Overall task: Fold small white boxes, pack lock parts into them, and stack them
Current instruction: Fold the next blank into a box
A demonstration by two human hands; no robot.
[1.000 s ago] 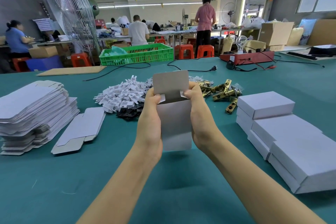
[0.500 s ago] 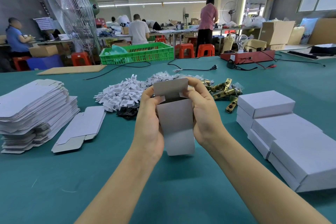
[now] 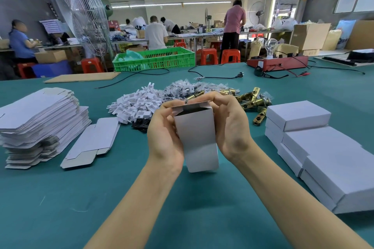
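A small white box (image 3: 197, 137) stands upright above the green table, held between both hands. My left hand (image 3: 165, 133) grips its left side, fingers curled over the top edge. My right hand (image 3: 230, 125) grips the right side, its fingers bent over the top flap, which is folded down nearly flat. Behind the hands lie a heap of white plastic parts (image 3: 137, 105), bagged small parts (image 3: 182, 89) and brass lock latches (image 3: 251, 99). Finished white boxes (image 3: 315, 147) are stacked at the right. A pile of flat box blanks (image 3: 38, 115) sits at the left.
One loose flat blank (image 3: 91, 143) lies beside the pile. A green crate (image 3: 155, 59), a cardboard sheet (image 3: 83, 77), black cables (image 3: 214, 77) and a red device with a bulb (image 3: 277, 62) sit at the table's far side. People work at benches beyond.
The box's top flap, upright a second ago, has been folded down over the opening by my right fingers. Both hands stayed around the box.
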